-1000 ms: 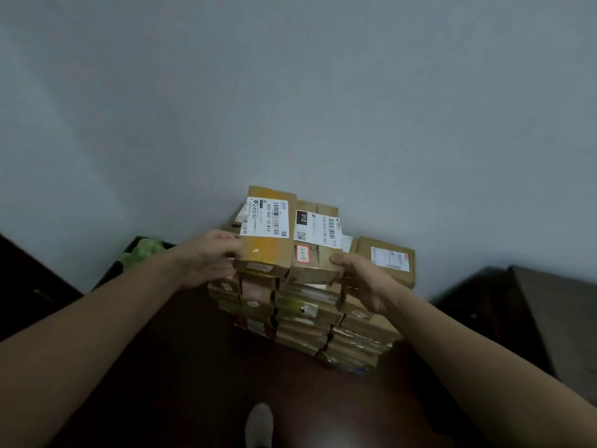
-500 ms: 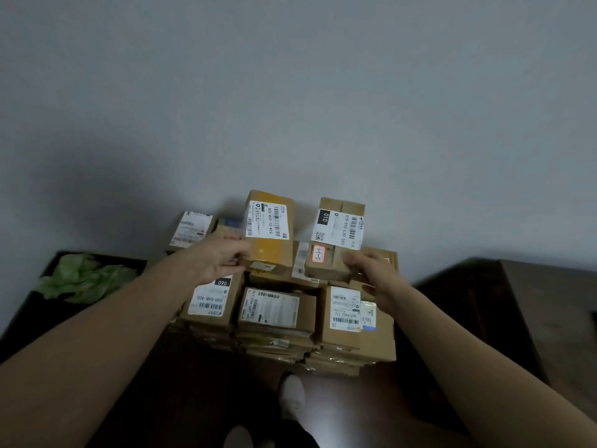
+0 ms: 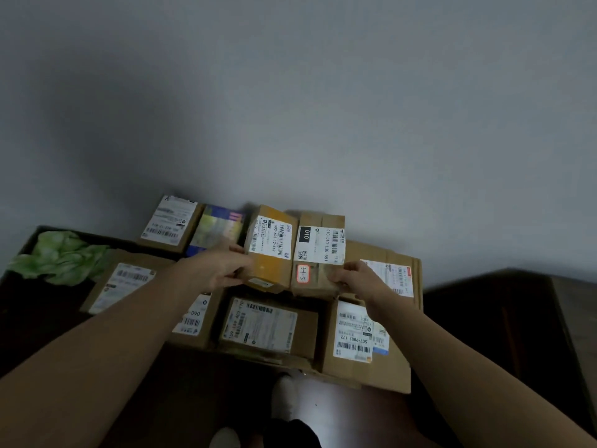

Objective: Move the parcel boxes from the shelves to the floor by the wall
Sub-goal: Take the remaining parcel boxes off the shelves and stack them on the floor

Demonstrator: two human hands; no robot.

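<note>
Down at the foot of the wall [image 3: 323,108], clamps two parcel boxes side by side between both hands: grips the left flank of the yellow-taped box [image 3: 269,253] with the left hand [image 3: 223,273], fingers curled round its edge, and pinches the near right corner of the 010 box [image 3: 318,250] with the right hand [image 3: 358,279], fingers bent over the rim. No slack in either hand; presses the pair together, touching along the long sides. Compared with a second ago, sits far lower: then held up in front of a tall stack, now down level with the top layer of that stack [image 3: 261,328], at its back row close to the wall. Cannot tell whether already resting on the cartons beneath or just clear of them. By that reading, nearly ends this delivery: only setting down and letting go left. Further out, shows a large flat carton [image 3: 400,257] just right of the pair, a colourful box [image 3: 216,231] just left, crumpled green material [image 3: 58,257] at far left, and a white shoe [image 3: 284,399] on the floor [image 3: 355,415] before the stack.
</note>
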